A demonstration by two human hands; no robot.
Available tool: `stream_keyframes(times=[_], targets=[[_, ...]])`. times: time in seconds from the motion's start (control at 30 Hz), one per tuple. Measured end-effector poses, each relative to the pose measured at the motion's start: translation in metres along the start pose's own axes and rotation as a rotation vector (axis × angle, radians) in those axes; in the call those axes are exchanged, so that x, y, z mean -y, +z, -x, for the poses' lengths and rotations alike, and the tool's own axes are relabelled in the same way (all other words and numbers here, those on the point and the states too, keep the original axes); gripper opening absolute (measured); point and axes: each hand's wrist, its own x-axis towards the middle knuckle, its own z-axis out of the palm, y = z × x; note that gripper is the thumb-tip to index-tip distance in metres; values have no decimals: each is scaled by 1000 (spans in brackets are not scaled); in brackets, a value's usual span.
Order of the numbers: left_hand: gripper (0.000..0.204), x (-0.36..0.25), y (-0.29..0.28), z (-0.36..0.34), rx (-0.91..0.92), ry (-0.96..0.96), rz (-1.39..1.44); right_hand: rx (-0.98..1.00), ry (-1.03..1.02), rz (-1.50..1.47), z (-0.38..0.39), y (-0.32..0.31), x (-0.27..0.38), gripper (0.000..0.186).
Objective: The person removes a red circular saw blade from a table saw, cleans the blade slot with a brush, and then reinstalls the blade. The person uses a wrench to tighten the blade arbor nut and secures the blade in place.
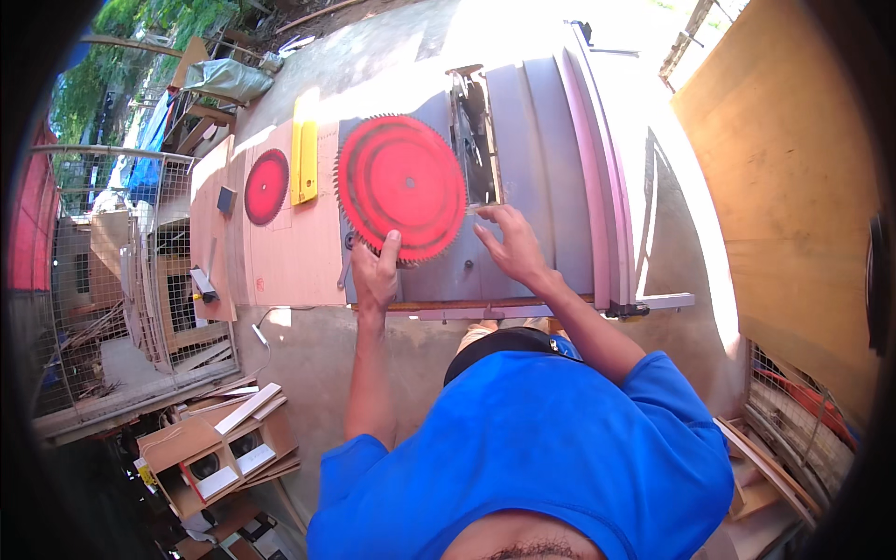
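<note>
I have the large red saw blade [409, 159] by its near rim, over the grey surface [546, 224] and just left of the long open slot [476, 140]. My left hand [375, 271] is closed on its toothed edge, thumb on the red face. My right hand [511, 245] is loosely open, fingers bent, tips at the slot's near end; I can't tell whether they touch it. To its right, bare grey runs to the pinkish rail [583, 159]. Left of the blade, a wooden panel [294, 266] carries a smaller red blade [266, 187] and a yellow strip [304, 163], with bare wood nearer me. Open concrete floor [308, 364] lies beyond the near edge. Low on my left, an open-fronted wooden box [191, 439] has white pieces [252, 457] at its compartments; their depth inside is unclear.
</note>
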Motion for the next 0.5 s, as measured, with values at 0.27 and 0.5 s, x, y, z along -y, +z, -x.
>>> stream_keyframes(times=[0.27, 0.5], targets=[[45, -8, 83, -80, 123, 22, -347, -174, 85, -156, -39, 5, -5, 40], [47, -5, 105, -111, 155, -51, -425, -158, 243, -257, -52, 6, -26, 49]])
